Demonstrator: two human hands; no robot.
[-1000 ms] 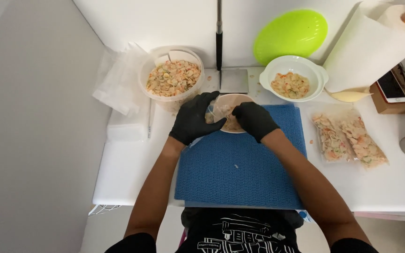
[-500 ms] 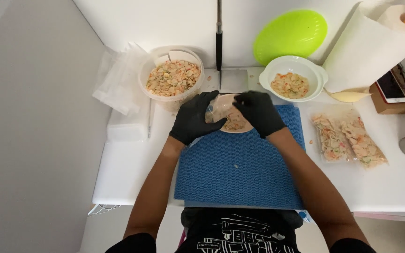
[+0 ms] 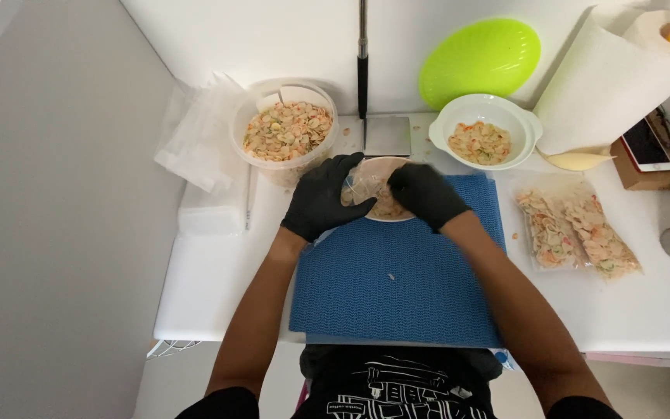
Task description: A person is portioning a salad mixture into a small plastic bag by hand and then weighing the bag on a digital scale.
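Both my hands wear black gloves. My left hand (image 3: 321, 195) holds the left side of a small clear plastic bag (image 3: 366, 185) with coloured pasta shells inside. My right hand (image 3: 426, 194) pinches the bag's right side. The bag is held over a small shallow bowl (image 3: 385, 213) at the far edge of a blue textured mat (image 3: 397, 279).
A round clear tub (image 3: 284, 132) of mixed shells stands at back left, a white bowl (image 3: 484, 130) of shells at back right. Two filled bags (image 3: 575, 233) lie right of the mat. A green lid (image 3: 478, 54), paper towel roll (image 3: 622, 74), phone (image 3: 645, 145) and flat bags (image 3: 199, 143) surround the mat.
My right hand has shifted slightly left and down over the bag. The left hand stays on the bag over the small bowl.
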